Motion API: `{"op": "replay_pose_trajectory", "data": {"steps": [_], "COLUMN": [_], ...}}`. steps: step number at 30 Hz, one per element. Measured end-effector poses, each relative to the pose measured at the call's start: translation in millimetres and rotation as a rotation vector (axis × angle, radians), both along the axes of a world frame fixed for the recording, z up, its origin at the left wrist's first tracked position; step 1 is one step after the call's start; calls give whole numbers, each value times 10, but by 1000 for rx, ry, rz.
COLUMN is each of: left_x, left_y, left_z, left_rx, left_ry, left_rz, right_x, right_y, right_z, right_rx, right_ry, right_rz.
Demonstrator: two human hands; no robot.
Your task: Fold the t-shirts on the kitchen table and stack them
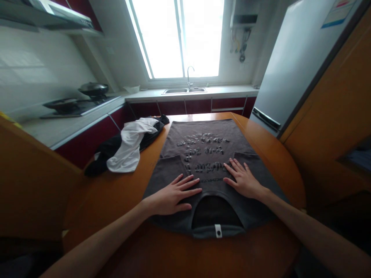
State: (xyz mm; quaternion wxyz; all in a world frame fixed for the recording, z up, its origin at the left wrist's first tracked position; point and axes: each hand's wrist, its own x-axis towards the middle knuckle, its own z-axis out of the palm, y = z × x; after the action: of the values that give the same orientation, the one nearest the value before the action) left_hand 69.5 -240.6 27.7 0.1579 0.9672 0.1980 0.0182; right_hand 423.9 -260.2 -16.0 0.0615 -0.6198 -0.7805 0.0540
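Note:
A dark grey T-shirt (pixel 208 133) lies spread flat, front side up, with its neckline toward me and its hem at the far side. Glossy black lettering covers its chest, and a white label shows inside the collar. Both sleeves are folded inward over the front. My left hand (pixel 174 195) rests flat on the cloth left of the neckline, fingers spread, near the left sleeve. Opposite it, my right hand (pixel 242 179) lies with fingers apart on the right sleeve and the edge of the lettering. Neither hand grips anything.
The shirt lies on a round wooden table (pixel 116 204). To the left is a heap of clothes, with a white garment (pixel 127 150) over black ones (pixel 98 160). Beyond stand a counter with a sink (pixel 176 91), a stove with pans (pixel 93 89), and a fridge (pixel 281 65) at right.

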Motion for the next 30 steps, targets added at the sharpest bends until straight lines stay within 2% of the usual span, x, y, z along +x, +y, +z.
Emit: {"op": "replay_pose_trajectory", "data": {"steps": [22, 26, 30], "left_x": [0, -7, -33], "left_y": [10, 1, -8], "left_z": [-23, -24, 77], "left_rx": [-2, 1, 25], "left_ry": [22, 7, -8], "left_rz": [0, -7, -6], "right_x": [-13, -19, 21], "right_y": [-11, -109, -361], "right_z": [23, 111, 229], "right_rx": [-8, 71, 120], "right_ry": [14, 75, 123], "right_rz": [-8, -14, 130]}}
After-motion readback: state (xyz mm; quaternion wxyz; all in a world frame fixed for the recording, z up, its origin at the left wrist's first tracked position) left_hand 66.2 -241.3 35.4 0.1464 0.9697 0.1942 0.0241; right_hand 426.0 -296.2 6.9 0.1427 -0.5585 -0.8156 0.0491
